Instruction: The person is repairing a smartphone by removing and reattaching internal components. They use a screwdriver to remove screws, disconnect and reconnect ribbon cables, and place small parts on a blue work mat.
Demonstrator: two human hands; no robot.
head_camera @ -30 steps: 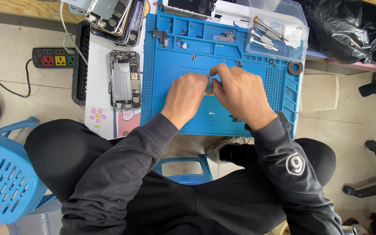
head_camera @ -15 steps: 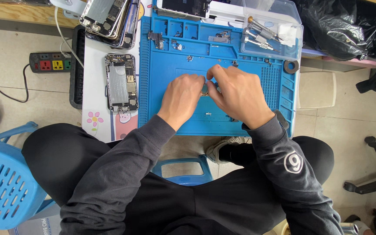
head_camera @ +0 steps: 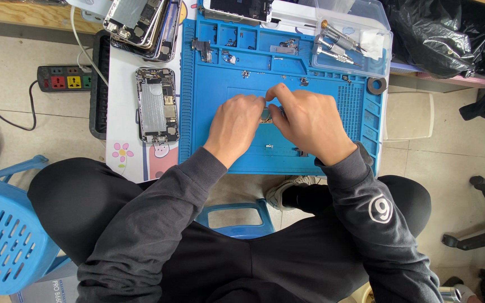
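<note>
While I look down from the head camera, the scene reads as follows, near to far.

Sleeves: dark grey, both forearms angled inward so that the hands meet over the middle of the work surface.

Left hand (head_camera: 237,124): knuckles up, fingers curled closed on the left edge of the small metal part (head_camera: 266,116); I judge this grip steadies it.

Right hand (head_camera: 309,120): palm down, thumb and forefinger pinched shut on the same part from the right, wrist raised slightly off the surface.

Small metal part: held between both sets of fingertips, just above the centre of the blue repair mat (head_camera: 209,112); mostly hidden, so I cannot tell its kind.

Blue repair mat: covers the small table; its raised rim and top compartments appear meant to keep loose pieces from rolling off.

Loose screws and brackets (head_camera: 245,73): scattered beyond the hands, near the compartments.

Opened phone chassis (head_camera: 156,104): lying flat, left of the mat, well apart from the hands.

Clear plastic box (head_camera: 360,39): far right corner, holding screwdrivers.

Stacked phone housings (head_camera: 141,19): far left corner.

Power strip (head_camera: 63,77): on the floor, left.
</note>
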